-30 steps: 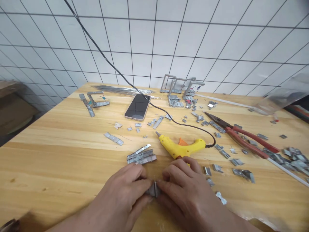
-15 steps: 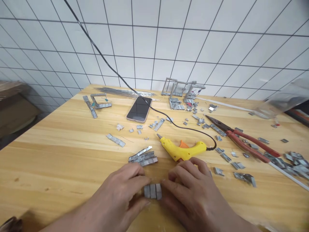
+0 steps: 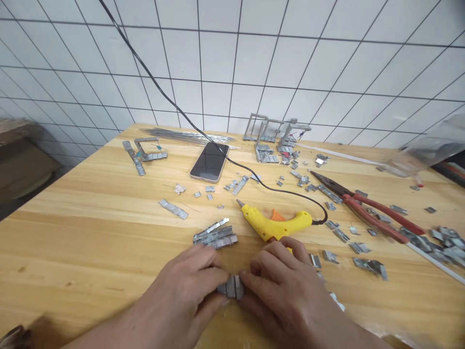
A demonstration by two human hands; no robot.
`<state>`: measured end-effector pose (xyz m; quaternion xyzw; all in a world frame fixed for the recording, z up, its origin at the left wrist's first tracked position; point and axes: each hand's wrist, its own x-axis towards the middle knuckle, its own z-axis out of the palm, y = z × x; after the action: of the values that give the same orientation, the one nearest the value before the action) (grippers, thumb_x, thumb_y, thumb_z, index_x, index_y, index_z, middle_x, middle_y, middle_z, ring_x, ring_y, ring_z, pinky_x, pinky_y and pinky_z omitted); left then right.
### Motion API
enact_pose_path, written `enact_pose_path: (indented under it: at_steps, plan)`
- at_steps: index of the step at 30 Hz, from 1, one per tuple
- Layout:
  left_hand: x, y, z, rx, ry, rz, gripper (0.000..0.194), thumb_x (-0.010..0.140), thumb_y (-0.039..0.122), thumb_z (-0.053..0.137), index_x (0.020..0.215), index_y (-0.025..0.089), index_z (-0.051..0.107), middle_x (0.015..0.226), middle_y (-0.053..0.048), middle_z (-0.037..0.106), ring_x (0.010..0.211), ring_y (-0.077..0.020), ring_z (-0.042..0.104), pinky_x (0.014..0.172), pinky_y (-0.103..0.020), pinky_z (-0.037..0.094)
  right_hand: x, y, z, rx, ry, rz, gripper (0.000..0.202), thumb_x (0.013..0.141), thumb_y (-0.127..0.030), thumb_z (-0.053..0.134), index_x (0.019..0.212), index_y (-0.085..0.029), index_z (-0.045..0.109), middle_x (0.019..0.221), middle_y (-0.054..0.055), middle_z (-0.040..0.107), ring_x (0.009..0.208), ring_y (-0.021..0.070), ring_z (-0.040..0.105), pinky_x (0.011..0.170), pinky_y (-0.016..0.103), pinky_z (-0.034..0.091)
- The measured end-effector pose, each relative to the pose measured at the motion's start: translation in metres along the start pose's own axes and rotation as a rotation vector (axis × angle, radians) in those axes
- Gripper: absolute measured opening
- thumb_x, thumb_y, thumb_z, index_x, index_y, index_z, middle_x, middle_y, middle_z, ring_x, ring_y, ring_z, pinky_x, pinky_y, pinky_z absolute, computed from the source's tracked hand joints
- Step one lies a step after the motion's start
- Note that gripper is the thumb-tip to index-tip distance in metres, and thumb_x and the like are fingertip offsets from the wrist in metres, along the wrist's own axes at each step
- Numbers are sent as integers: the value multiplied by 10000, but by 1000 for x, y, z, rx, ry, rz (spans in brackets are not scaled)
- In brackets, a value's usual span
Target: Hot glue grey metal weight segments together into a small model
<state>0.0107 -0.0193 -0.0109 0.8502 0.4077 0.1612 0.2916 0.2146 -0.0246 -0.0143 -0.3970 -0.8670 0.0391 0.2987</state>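
Between my hands, low in the middle of the view, is a short grey strip of small metal segments [image 3: 231, 287]. My left hand [image 3: 191, 286] pinches its left end with thumb and forefinger. At the right end, the fingers of my right hand [image 3: 285, 286] are closed on the same strip. Both ends are partly covered by fingertips. Just beyond my left hand lies a small stack of similar metal strips [image 3: 216, 235]. A yellow glue gun [image 3: 274, 225] with an orange trigger lies beyond my right hand, its nozzle pointing left.
A phone [image 3: 209, 162] lies further back, with the black cord [image 3: 250, 169] crossing it. Red-handled pliers [image 3: 366, 208] and many metal pieces [image 3: 445, 245] are at right. Small metal frames [image 3: 267, 138] stand near the tiled wall. Thin rods [image 3: 181, 134] lie at the back.
My left fingers have moved right along the strip and cover more of it, so less of it shows. The view has shifted slightly.
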Motion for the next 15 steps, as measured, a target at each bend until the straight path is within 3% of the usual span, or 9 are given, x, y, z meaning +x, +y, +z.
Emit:
enact_pose_path:
  at_steps: [8,15]
  plan:
    - [1,-1,2,-21,36,24,159,850,88,566,741,196,609,787,4,581,775,-163,552,663,-272,414,1,0,1,29,11,-18,218,874,-218,602,657,-193,608,645,-19,593,655,151,475,743,344,309]
    - [-1,0,-1,-21,5,18,115,820,92,609,812,206,619,826,4,577,797,-169,563,686,-280,439,1,-3,-6,43,-17,34,138,772,-205,707,671,-189,615,664,-22,611,663,157,494,735,361,312]
